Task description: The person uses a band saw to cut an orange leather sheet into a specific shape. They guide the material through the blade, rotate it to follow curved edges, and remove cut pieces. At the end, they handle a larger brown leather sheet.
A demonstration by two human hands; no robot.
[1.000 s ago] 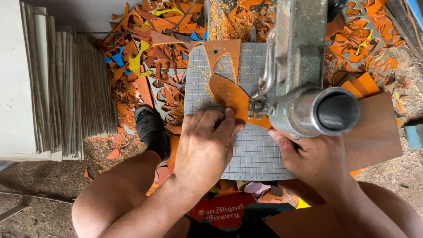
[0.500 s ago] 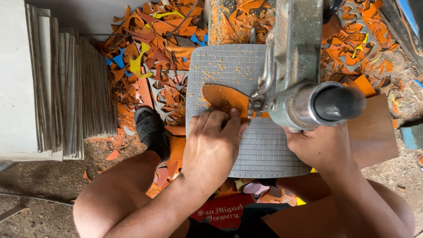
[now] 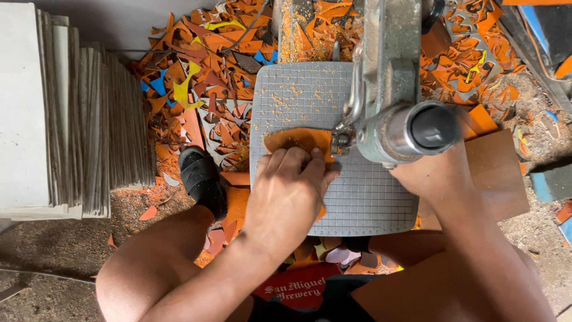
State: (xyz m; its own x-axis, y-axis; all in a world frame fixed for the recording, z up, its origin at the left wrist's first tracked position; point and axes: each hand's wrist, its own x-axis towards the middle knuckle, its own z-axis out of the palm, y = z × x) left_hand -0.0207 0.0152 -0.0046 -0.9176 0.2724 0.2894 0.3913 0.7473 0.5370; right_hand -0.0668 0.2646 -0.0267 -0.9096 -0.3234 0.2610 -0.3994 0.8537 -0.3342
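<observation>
— Orange offcuts [image 3: 196,89] litter the dirt floor around my grey gridded cutting table [image 3: 369,203], right?

— Yes, and a stack of pale flat sheets [image 3: 65,125] stands off its left edge.

— Where is the piece?

— My flat orange cut-out sheet [image 3: 295,140] lies near the table's middle, its right end just beside the blade of the grey metal saw machine [image 3: 393,101].

— And my fingers?

— My left hand [image 3: 286,197] presses flat on the sheet, fingers spread, not clenched. My right hand [image 3: 432,176] sits mostly hidden under the machine; I cannot tell its grip.

Bare arms and legs, sleeveless, with a black sandal [image 3: 201,179] on one foot.
</observation>
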